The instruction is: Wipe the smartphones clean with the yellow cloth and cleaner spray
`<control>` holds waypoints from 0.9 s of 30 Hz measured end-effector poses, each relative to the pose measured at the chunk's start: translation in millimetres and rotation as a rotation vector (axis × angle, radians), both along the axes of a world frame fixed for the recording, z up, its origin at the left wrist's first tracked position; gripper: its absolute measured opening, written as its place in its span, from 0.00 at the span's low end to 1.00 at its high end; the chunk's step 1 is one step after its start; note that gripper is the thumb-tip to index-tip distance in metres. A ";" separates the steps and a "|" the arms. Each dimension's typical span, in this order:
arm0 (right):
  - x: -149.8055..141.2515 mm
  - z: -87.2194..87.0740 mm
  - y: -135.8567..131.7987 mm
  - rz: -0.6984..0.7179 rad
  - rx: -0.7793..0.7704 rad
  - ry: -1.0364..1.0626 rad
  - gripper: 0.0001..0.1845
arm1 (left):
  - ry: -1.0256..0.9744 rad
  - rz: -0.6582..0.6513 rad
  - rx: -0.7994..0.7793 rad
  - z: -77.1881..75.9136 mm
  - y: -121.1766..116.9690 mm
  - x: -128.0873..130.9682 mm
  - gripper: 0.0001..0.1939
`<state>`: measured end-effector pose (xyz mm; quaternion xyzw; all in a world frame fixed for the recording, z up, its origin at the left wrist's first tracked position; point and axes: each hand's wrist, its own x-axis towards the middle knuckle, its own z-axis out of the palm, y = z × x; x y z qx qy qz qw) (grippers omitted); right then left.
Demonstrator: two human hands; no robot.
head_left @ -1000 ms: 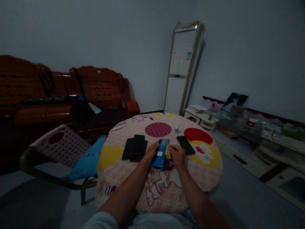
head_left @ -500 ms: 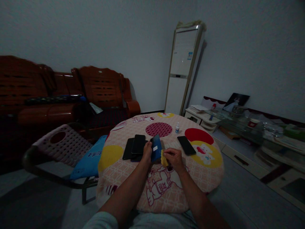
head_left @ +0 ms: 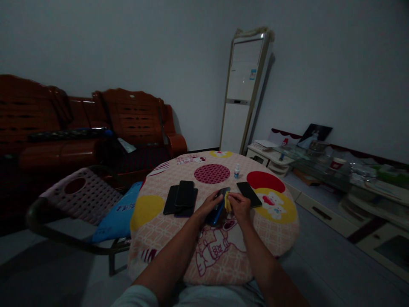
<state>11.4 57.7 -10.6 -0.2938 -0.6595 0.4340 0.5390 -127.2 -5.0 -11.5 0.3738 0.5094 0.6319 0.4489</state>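
Note:
A blue phone (head_left: 214, 216) is tilted over the round table, with my left hand (head_left: 209, 204) closed around its left side. My right hand (head_left: 239, 206) pinches a small yellow cloth (head_left: 227, 201) against the phone's right edge. To the left of my hands lie several dark phones (head_left: 185, 194), partly stacked on one another. Another black phone (head_left: 249, 194) lies flat just past my right hand. Farther back stands a small white bottle (head_left: 237, 172) with a blue label.
A patterned cloth covers the round table (head_left: 172, 170). At left stands a woven chair (head_left: 83, 196) with a blue cushion (head_left: 118, 215), and wooden seats (head_left: 134, 113) line the wall. A tall air conditioner (head_left: 241, 94) is at the back; a low cabinet (head_left: 322, 209) runs along the right.
The blue phone has been turned and tilted, with my left hand shifting right along it. My right hand and the yellow cloth have moved slightly up and right.

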 end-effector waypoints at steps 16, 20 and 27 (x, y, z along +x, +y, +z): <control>12.0 6.4 9.7 -0.246 0.274 -0.118 0.14 | 0.210 -0.185 0.022 2.3 -2.9 10.4 0.40; 12.2 2.8 17.2 -0.225 0.227 -0.112 0.14 | 0.176 -0.302 0.063 2.0 -3.2 8.9 0.38; 8.6 -7.7 30.7 -0.150 0.127 -0.108 0.13 | -0.053 -0.431 0.043 4.8 -5.9 11.8 0.34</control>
